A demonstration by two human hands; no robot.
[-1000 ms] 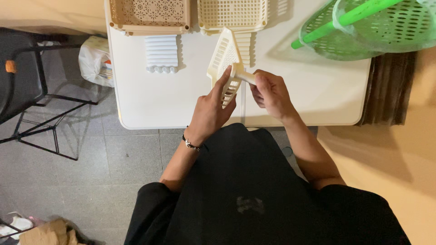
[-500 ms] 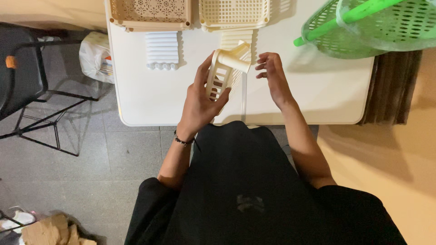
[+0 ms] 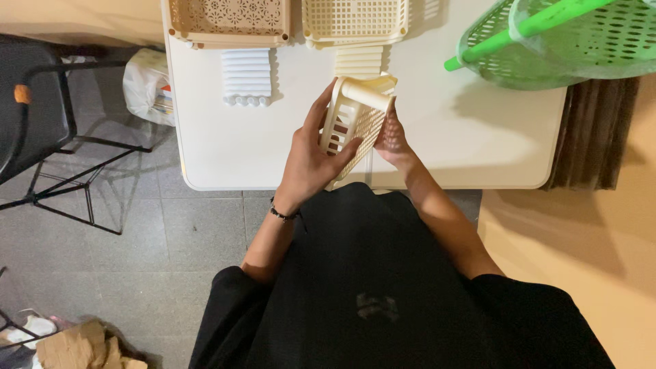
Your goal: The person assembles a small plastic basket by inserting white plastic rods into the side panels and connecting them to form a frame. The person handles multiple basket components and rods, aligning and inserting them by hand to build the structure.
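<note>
slotted panel (image 3: 352, 123) between both hands, above table (image 3: 471, 150) | two baskets (image 3: 232, 20) behind | chair (image 3: 41, 116) left

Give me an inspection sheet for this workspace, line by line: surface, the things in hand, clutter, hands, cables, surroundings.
Surface: white table, folding seam down its middle.
Things in hand: cream slotted basket panel with a tube-shaped post at its top, held tilted above the table.
Clutter: tan basket, cream basket, row of white tubes, row of cream tubes, green perforated baskets.
Hands: left hand grips the panel's left edge; right hand supports it from behind.
Cables: nothing seen.
Surroundings: grey tiled floor, black chair, white plastic bag, cardboard scraps.
</note>
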